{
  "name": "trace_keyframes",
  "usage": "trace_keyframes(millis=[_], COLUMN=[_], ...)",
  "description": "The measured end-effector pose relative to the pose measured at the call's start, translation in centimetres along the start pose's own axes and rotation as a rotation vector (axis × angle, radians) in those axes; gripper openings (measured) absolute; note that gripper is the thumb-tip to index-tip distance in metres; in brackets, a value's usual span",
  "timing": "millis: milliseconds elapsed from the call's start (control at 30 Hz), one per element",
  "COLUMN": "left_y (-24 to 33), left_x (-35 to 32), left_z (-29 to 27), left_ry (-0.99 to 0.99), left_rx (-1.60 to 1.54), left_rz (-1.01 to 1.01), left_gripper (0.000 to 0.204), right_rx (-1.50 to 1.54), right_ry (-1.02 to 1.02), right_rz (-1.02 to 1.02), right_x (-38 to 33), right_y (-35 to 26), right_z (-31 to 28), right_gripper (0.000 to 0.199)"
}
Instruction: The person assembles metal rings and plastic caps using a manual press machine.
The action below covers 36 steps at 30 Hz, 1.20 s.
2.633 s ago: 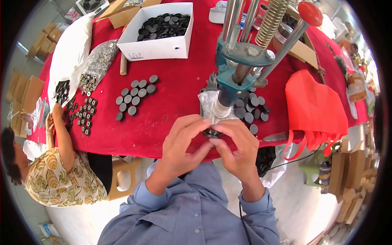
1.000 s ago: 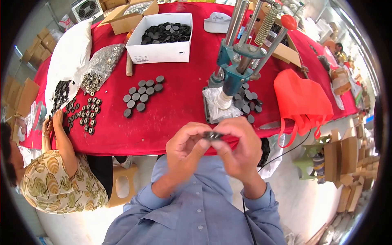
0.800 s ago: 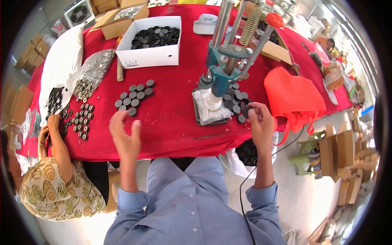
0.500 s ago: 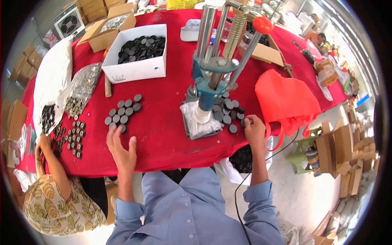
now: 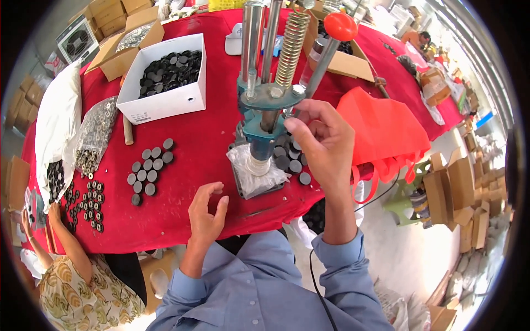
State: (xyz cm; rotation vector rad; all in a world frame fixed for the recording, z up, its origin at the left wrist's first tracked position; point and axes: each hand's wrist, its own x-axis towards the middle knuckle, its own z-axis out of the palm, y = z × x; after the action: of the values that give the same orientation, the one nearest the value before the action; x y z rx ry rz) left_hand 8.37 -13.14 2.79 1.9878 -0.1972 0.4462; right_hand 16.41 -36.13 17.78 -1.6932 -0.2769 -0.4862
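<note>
Right hand (image 5: 326, 143) raised in front of the teal hand press (image 5: 265, 118), thumb and fingers curled loosely just beside the press head; whether they pinch anything cannot be told. Left hand (image 5: 205, 218) open and empty, fingers spread and slightly bent, hovering over the near edge of the red tablecloth (image 5: 187, 143), just left of the press base (image 5: 255, 176), which is wrapped in clear plastic. The press lever, tipped with a red ball knob (image 5: 340, 25), slants up to the right beside a coil spring (image 5: 290, 41). Dark round discs (image 5: 288, 160) lie beside the base under the right hand; a second cluster of discs (image 5: 148, 172) lies well to the left. Farther back, a white box (image 5: 165, 83) holds more dark discs. An orange bag (image 5: 386, 132) lies at right. At lower left, another person's arm (image 5: 69, 243) reaches to small ringed pieces (image 5: 88, 204).
</note>
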Motion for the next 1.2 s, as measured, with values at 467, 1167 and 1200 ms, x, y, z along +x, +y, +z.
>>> trace_keyframes(millis=[467, 1167, 1200], left_y=[-7.1, 0.2, 1.2], left_x=[-1.2, 1.3, 2.1], left_z=[-12.4, -3.0, -1.1], left_ry=[0.472, 0.188, 0.139], left_rx=[0.58, 0.095, 0.09], left_rz=[-0.094, -0.005, 0.028], left_gripper=[0.035, 0.032, 0.035], right_rx=[-0.273, 0.46, 0.468], right_ry=[-0.046, -0.073, -0.074], right_rz=[-0.143, -0.145, -0.143], right_x=[1.0, 10.5, 11.6], right_y=[0.9, -7.4, -5.5], right_z=[0.0, -0.4, -0.7], right_gripper=[0.01, 0.031, 0.031])
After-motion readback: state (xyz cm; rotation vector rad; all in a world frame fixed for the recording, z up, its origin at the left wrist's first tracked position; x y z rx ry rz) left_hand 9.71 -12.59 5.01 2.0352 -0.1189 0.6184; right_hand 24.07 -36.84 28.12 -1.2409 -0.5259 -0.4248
